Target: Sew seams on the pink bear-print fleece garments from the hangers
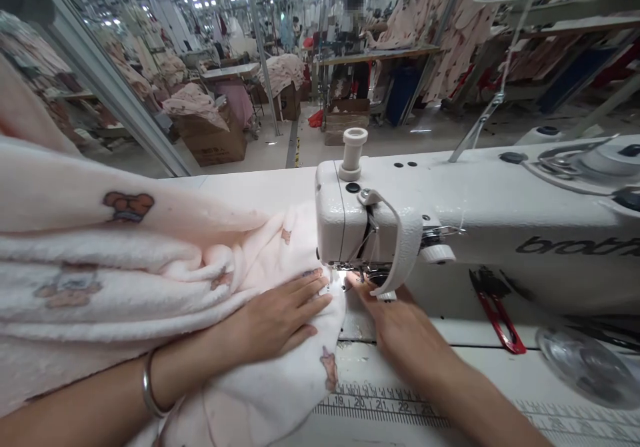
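Note:
Pale pink plush fabric (150, 260) with printed bear figures lies in folds over the left of the table and reaches under the head of a white sewing machine (465, 200). My left hand (283, 317) rests flat on the fabric, fingers apart, just left of the needle area. A silver bangle (149, 384) circles that wrist. Beside the fabric's right edge, my right hand (395, 317) reaches in under the machine head. One of its fingers stretches toward the presser foot (361, 275); the others are partly hidden by the white guard (406, 247).
Red-handled thread snips (500, 317) lie right of my right hand, near a clear round plastic piece (587, 367). A printed ruler scale (385, 404) runs along the table front. Beyond the table stand a cardboard box (213, 137) heaped with fabric and other workstations.

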Demonstrator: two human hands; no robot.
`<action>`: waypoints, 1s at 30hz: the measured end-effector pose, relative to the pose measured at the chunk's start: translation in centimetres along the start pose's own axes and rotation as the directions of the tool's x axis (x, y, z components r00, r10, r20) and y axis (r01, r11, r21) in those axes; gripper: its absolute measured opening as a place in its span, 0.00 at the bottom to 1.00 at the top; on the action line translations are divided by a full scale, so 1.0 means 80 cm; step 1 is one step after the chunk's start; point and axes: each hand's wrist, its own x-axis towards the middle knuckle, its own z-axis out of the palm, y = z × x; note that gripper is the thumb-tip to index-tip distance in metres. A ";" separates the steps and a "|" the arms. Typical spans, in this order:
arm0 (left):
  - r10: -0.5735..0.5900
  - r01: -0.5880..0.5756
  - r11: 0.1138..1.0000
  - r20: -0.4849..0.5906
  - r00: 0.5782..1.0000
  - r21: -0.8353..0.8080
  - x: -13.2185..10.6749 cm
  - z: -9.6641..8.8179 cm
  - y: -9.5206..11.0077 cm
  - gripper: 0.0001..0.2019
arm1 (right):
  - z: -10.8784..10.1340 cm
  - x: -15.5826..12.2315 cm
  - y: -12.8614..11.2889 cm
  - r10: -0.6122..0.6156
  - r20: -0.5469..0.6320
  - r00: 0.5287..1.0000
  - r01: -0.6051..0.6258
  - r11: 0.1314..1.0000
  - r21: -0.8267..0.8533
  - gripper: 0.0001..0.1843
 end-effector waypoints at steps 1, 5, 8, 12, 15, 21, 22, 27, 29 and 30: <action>-0.006 0.006 1.000 -0.001 1.000 -0.002 0.000 0.000 0.001 0.23 | -0.001 -0.010 -0.011 -0.035 0.007 0.999 0.035 0.999 0.011 0.25; -0.016 0.015 1.000 -0.008 1.000 -0.009 0.000 0.001 0.004 0.24 | 0.011 -0.035 -0.036 -0.069 0.001 0.998 0.069 0.997 0.035 0.24; -0.023 0.023 1.000 -0.007 1.000 -0.008 -0.001 0.003 0.005 0.24 | 0.023 -0.039 -0.036 -0.058 -0.001 0.998 0.058 0.997 0.051 0.22; -0.037 0.037 0.999 -0.003 0.999 -0.009 -0.002 0.006 0.004 0.24 | 0.028 -0.038 -0.033 -0.027 0.009 1.000 0.026 0.998 0.058 0.25; -0.041 0.041 0.999 -0.010 0.999 -0.025 -0.001 0.005 0.002 0.24 | 0.028 -0.037 -0.035 0.006 0.006 1.000 -0.007 0.998 0.065 0.30; -0.029 0.029 0.999 -0.015 0.999 -0.032 0.005 -0.002 0.002 0.23 | 0.028 -0.034 -0.035 0.028 0.018 0.999 -0.029 0.997 0.065 0.33; -0.030 0.029 0.999 -0.020 0.999 -0.032 0.005 -0.002 0.002 0.22 | 0.028 -0.033 -0.035 0.030 0.019 0.999 -0.031 0.998 0.062 0.33; -0.034 0.032 0.999 -0.042 0.999 -0.038 0.005 0.000 0.001 0.21 | 0.025 -0.032 -0.035 0.039 0.019 0.999 -0.040 0.999 0.033 0.30; -0.034 0.032 0.998 -0.035 0.999 -0.044 0.006 0.001 0.000 0.21 | 0.024 -0.032 -0.036 0.039 0.019 0.999 -0.039 0.999 0.020 0.29; -0.032 0.030 0.998 -0.032 0.999 -0.049 0.006 0.001 -0.001 0.21 | 0.023 -0.033 -0.037 0.035 0.017 0.999 -0.035 0.999 0.014 0.28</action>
